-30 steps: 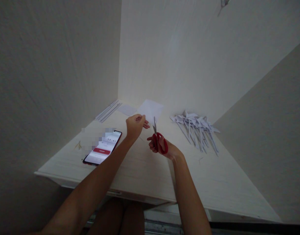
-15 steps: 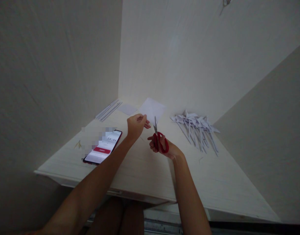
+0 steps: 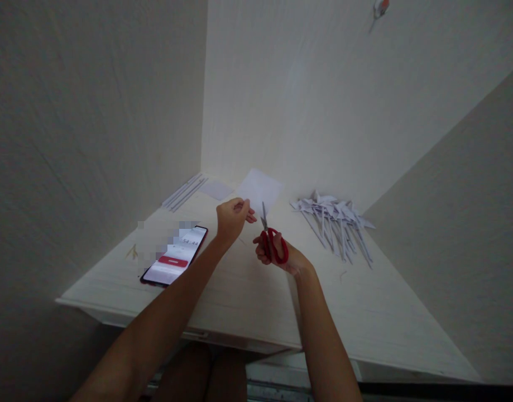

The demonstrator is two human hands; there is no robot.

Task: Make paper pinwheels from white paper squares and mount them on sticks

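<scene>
Between thumb and fingers, my left hand (image 3: 233, 218) pinches the near corner of a square sheet of white paper (image 3: 261, 187), which is held up with faint crease lines on it. In my right hand (image 3: 292, 258) is a pair of scissors with red handles (image 3: 280, 248), my fingers through the loops. The metal blades point away from me and reach the paper's lower edge, close to my left fingertips. Whether the blades are biting into the paper I cannot tell.
A phone showing a timer (image 3: 175, 259) lies left of my left forearm. Thin paper sticks (image 3: 183, 192) and another paper square (image 3: 216, 188) lie at the back left. At the right is a pile of folded paper pinwheels on sticks (image 3: 334, 209). Walls enclose the white table (image 3: 248, 301).
The paper has tilted slightly in my left hand and the scissors have shifted very little. Otherwise both hands keep nearly the same place; the view has moved slightly.
</scene>
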